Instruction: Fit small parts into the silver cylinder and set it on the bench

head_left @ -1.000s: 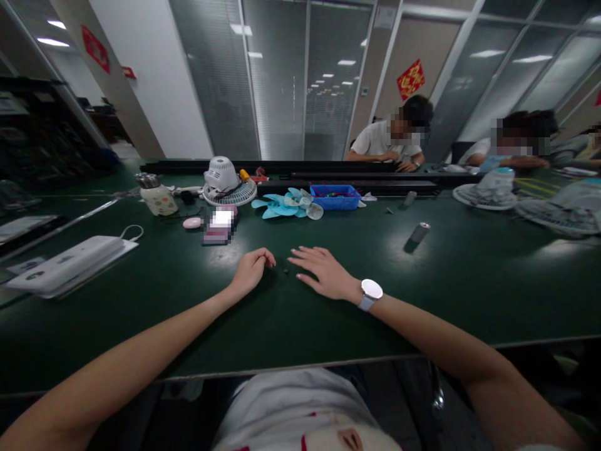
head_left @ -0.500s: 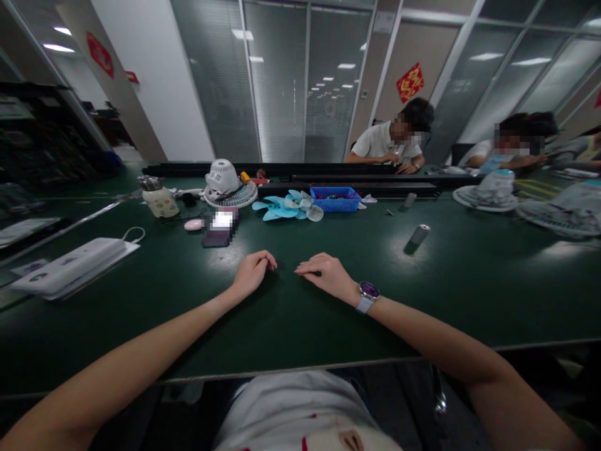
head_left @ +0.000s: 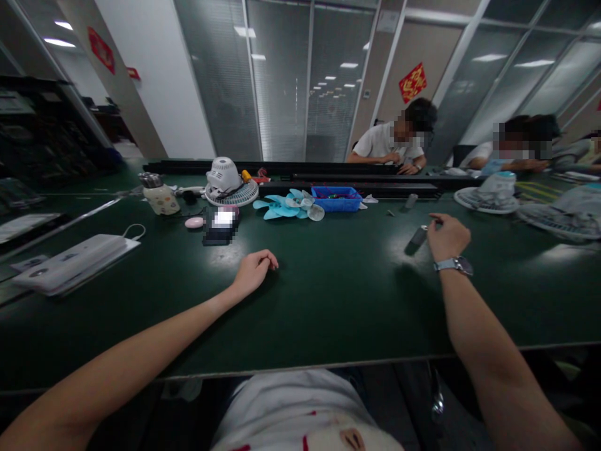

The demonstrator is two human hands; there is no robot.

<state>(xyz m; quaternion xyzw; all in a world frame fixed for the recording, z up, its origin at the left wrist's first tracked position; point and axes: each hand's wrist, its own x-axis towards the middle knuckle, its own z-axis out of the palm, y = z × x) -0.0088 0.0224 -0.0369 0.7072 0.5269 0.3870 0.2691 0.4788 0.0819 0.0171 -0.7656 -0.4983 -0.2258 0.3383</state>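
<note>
My left hand [head_left: 256, 272] rests on the green table [head_left: 305, 313] with its fingers curled in, and no object shows in it. Over on the right, my right hand [head_left: 448, 237] is at a small grey metal cylinder [head_left: 424, 232], thumb and fingers curved around its right side with a gap between them. The cylinder stands on the table and is partly covered by the fingertips. Light-blue fan blades [head_left: 284, 205] and a blue bin [head_left: 337, 199] holding small parts lie farther back, between the hands.
At the back left are a white fan part [head_left: 224, 178], a patterned bottle [head_left: 160, 195], a phone [head_left: 220, 227] and a pink oval object [head_left: 194, 222]. A white device [head_left: 70, 263] lies left. Fan assemblies [head_left: 491, 194] stand back right; people sit across the table.
My right hand has moved right and forward, from near my left hand to the grey cylinder, and its fingers have spread. My left hand has stayed in place.
</note>
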